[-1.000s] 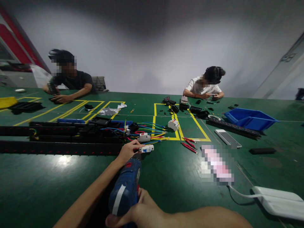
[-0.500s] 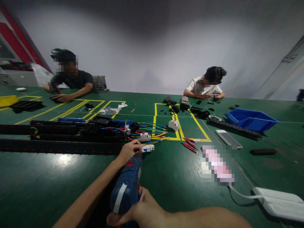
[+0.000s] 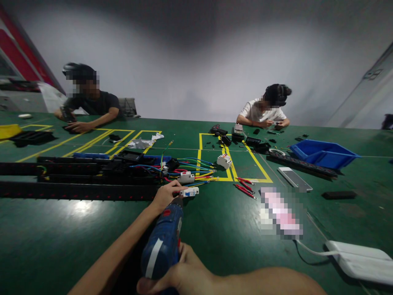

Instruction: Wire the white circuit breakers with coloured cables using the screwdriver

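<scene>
My right hand (image 3: 184,270) is wrapped round the grip of a blue cordless drill (image 3: 164,241), which points away from me. Its tip reaches the near side of a small white circuit breaker (image 3: 190,191) with a blue lever; the exact contact is hidden. My left hand (image 3: 167,196) is closed at the breaker's left end, its fingers pinching there by a red wire. Just behind sits another white breaker (image 3: 186,177) joined to coloured wires (image 3: 202,174). Left of it lie long black power strip housings (image 3: 76,190), partly behind my left hand.
Red wires (image 3: 245,189) lie right of the breakers, with a white breaker block (image 3: 224,161) behind. Further right are a phone (image 3: 294,179), a blurred pink object (image 3: 282,211), a white power strip (image 3: 362,260) and a blue bin (image 3: 324,153). Two people sit across the green table (image 3: 230,250).
The whole view has shifted very slightly. Both hands, the drill and the breaker keep the same places relative to each other.
</scene>
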`<state>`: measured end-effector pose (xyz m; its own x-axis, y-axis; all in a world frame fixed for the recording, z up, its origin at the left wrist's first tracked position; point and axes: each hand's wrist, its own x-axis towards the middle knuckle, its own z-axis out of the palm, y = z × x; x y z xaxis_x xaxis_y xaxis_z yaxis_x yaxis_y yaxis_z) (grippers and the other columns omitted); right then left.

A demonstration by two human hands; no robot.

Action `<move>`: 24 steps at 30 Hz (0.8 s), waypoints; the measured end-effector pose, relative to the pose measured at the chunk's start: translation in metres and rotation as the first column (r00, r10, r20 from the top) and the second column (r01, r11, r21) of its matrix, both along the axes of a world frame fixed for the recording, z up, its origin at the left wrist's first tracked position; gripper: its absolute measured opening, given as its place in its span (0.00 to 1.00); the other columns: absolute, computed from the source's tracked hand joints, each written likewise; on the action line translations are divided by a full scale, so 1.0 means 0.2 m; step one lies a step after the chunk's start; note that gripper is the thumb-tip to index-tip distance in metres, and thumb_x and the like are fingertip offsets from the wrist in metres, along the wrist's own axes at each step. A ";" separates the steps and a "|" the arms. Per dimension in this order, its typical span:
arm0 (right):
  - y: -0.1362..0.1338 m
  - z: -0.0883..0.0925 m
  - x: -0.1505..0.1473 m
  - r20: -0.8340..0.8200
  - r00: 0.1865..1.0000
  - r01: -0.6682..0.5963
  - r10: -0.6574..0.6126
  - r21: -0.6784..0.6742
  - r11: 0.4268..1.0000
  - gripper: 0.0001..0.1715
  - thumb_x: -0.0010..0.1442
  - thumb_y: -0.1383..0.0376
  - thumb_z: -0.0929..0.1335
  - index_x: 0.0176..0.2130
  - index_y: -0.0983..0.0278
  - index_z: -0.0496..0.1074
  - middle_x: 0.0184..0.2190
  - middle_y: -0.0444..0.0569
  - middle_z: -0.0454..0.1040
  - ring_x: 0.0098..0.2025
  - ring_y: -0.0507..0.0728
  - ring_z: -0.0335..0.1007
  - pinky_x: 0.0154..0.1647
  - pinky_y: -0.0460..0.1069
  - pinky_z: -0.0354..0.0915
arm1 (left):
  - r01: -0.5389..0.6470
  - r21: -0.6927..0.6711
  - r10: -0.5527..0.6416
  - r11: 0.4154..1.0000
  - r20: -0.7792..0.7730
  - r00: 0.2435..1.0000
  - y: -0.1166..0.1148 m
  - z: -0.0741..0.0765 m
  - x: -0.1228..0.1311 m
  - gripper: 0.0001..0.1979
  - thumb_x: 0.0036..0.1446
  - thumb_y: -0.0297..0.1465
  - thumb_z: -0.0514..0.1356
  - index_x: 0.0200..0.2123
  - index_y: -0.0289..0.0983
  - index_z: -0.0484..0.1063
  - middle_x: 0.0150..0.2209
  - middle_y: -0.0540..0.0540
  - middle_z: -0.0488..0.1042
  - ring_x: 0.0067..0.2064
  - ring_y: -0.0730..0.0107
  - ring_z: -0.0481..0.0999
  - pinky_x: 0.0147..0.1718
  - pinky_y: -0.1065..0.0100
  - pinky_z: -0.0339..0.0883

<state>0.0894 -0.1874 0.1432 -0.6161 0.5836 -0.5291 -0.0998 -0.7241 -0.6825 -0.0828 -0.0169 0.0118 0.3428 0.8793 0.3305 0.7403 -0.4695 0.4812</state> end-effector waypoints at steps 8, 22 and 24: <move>0.00 -0.02 -0.01 -0.008 1.000 0.001 -0.001 -0.009 1.000 0.33 0.15 0.63 0.82 0.22 0.66 0.66 0.18 0.38 0.68 0.17 0.45 0.58 0.21 0.44 0.58 | 0.003 -0.009 -0.003 1.000 0.014 1.000 -0.01 0.01 0.00 0.18 0.55 0.35 0.62 0.50 0.48 0.76 0.41 0.50 0.74 0.35 0.74 0.74 0.33 0.74 0.63; 0.00 -0.04 -0.01 -0.063 0.998 0.030 -0.032 -0.028 0.999 0.34 0.14 0.66 0.82 0.25 0.67 0.69 0.20 0.40 0.70 0.20 0.47 0.61 0.23 0.45 0.60 | 0.007 -0.017 -0.007 1.000 0.010 1.000 -0.02 0.03 0.01 0.18 0.56 0.35 0.62 0.51 0.48 0.75 0.40 0.50 0.73 0.35 0.74 0.74 0.32 0.75 0.62; 0.00 -0.05 -0.01 -0.062 0.998 0.027 -0.029 -0.029 0.999 0.35 0.14 0.65 0.82 0.25 0.68 0.69 0.21 0.41 0.70 0.21 0.48 0.62 0.24 0.45 0.60 | 0.008 -0.013 -0.008 1.000 0.008 1.000 -0.02 0.02 0.01 0.18 0.56 0.35 0.62 0.51 0.48 0.75 0.40 0.50 0.74 0.35 0.74 0.74 0.33 0.75 0.62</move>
<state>0.0869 -0.1874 0.1339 -0.6321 0.5864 -0.5066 -0.1616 -0.7391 -0.6539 -0.0803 -0.0199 0.0164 0.3478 0.8806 0.3220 0.7327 -0.4695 0.4927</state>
